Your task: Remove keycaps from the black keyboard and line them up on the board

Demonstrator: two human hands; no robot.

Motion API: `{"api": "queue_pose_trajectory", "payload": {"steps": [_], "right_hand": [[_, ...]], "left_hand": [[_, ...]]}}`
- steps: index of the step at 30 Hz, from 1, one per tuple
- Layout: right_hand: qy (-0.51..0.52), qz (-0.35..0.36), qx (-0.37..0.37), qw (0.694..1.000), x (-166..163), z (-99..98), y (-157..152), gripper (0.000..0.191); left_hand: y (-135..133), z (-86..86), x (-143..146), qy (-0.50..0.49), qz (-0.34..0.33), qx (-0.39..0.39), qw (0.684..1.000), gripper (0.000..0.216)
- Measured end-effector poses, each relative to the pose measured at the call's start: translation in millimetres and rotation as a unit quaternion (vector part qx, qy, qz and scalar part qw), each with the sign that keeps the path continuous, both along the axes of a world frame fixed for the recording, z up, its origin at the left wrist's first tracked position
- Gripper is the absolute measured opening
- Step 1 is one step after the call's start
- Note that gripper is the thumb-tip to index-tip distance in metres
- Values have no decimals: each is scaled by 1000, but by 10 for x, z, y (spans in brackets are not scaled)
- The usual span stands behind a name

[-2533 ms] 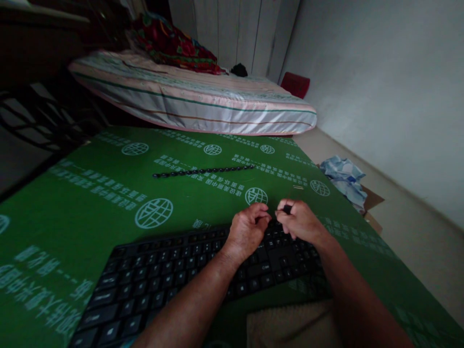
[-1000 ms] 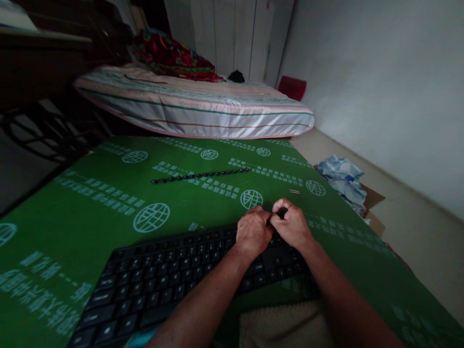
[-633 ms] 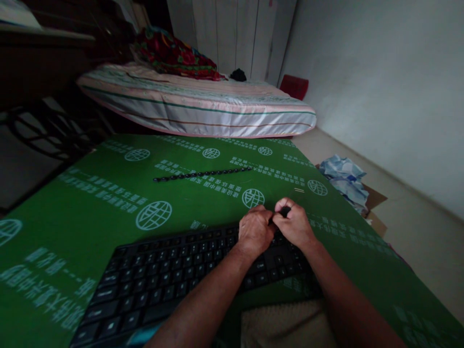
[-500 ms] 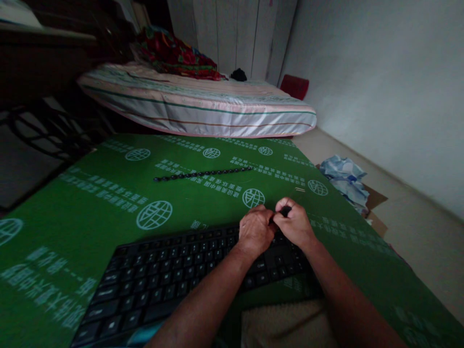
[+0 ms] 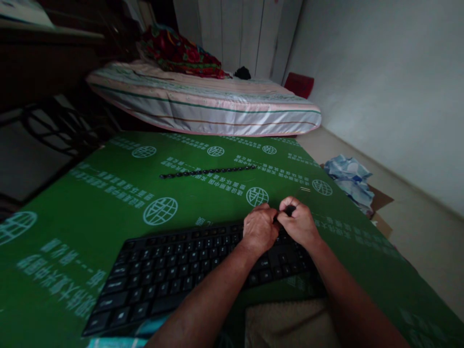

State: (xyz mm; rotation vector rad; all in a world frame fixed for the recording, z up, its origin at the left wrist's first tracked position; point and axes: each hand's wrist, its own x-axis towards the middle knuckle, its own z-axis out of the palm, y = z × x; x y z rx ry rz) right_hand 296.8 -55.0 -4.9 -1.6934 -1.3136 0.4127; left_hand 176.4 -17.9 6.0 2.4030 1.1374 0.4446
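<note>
Both hands meet above the right part of a black computer keyboard (image 5: 159,270). My left hand (image 5: 260,226) is closed, its fingertips pressed toward the right ones. My right hand (image 5: 299,221) is curled in a pinch, thumb and forefinger forming a loop. Something small and dark shows between the two hands, but its kind is hidden by the fingers. Farther off, a dark twisted rod-like strip (image 5: 208,171) lies across the green printed board (image 5: 203,198).
A bed (image 5: 217,104) with a red floral blanket (image 5: 188,55) stands behind the board. Crumpled blue-white cloth or plastic (image 5: 348,176) lies on the floor at right. A brown cloth (image 5: 286,324) is at the near edge. A white wall (image 5: 391,72) rises at right.
The whole view has shifted slightly, so everything appears a little farther right. Both hands keep nearly the same closed pose over the keyboard.
</note>
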Motion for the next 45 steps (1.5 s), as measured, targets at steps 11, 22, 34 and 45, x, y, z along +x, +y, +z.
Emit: {"api": "queue_pose_trajectory", "payload": {"steps": [11, 22, 34, 45], "right_hand": [[-25, -4, -1, 1000, -15, 17, -19, 6], [0, -11, 42, 999, -2, 52, -14, 4], [136, 38, -40, 989, 60, 167, -30, 12], [116, 121, -50, 985, 184, 194, -84, 26]], "left_hand": [[-4, -14, -1, -7, -3, -1, 1000, 15], [-5, -22, -10, -15, -7, 8, 1000, 13], [14, -82, -39, -98, -3, -12, 995, 9], [30, -75, -35, -174, 13, -52, 983, 13]]}}
